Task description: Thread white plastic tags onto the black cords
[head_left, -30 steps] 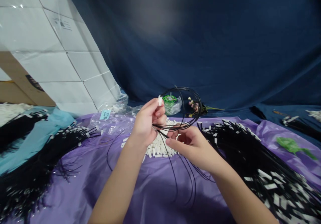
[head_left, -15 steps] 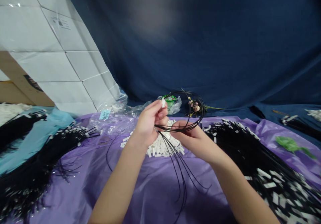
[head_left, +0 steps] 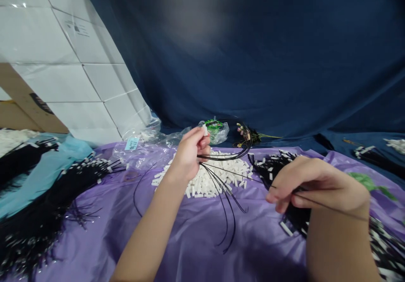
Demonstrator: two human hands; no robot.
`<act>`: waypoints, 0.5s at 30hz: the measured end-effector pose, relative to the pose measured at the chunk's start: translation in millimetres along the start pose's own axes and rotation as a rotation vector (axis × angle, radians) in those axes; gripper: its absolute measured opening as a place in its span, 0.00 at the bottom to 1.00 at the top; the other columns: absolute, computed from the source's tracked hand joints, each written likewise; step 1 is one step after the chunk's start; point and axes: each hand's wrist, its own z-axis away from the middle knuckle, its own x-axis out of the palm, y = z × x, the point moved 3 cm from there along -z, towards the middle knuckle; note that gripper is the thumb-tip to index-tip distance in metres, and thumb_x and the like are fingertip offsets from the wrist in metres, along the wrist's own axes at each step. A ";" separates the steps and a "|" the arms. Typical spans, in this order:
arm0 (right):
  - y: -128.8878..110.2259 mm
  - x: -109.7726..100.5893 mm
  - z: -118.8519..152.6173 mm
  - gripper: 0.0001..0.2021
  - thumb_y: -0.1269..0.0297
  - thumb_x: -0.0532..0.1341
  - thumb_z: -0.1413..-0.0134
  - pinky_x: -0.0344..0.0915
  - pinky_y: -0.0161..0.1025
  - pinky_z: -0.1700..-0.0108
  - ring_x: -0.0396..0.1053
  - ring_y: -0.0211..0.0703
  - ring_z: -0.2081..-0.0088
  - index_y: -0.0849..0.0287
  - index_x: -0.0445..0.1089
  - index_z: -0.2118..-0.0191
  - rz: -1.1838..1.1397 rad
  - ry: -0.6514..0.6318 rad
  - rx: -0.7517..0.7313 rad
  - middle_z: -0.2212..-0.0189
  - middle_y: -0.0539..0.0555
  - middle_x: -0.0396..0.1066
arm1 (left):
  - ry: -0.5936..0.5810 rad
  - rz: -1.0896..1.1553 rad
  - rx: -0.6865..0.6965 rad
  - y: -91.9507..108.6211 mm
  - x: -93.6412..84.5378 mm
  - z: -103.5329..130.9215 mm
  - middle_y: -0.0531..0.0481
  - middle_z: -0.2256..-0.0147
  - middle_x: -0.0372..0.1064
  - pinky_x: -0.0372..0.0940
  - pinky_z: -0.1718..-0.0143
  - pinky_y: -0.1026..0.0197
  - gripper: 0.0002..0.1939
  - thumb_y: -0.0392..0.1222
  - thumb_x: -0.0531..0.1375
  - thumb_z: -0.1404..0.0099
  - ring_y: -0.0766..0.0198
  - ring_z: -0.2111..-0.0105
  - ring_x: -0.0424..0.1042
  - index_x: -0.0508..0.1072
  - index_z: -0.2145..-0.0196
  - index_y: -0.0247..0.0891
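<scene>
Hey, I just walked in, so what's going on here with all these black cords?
A person's left hand holds a loop of black cords, with a small white piece at its fingertips. The right hand, off to the right, grips a single cord stretched out from that bunch. Other cord ends hang loose over the purple sheet. Beyond the left hand lies a heap of white pieces.

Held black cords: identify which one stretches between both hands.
The single cord running from left hand to right hand; the other cords loop or dangle from the left hand alone.
</scene>
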 end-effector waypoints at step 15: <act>-1.2 22.5 -35.7 0.08 0.56 0.69 0.49 0.43 0.27 0.90 0.49 0.29 0.86 0.39 0.76 0.62 -0.233 0.787 -0.357 0.81 0.44 0.57 | -0.061 -0.109 0.073 -16.2 13.4 2.0 0.58 0.79 0.47 0.38 0.83 0.71 0.13 0.43 0.58 0.35 0.79 0.85 0.45 0.61 0.73 0.35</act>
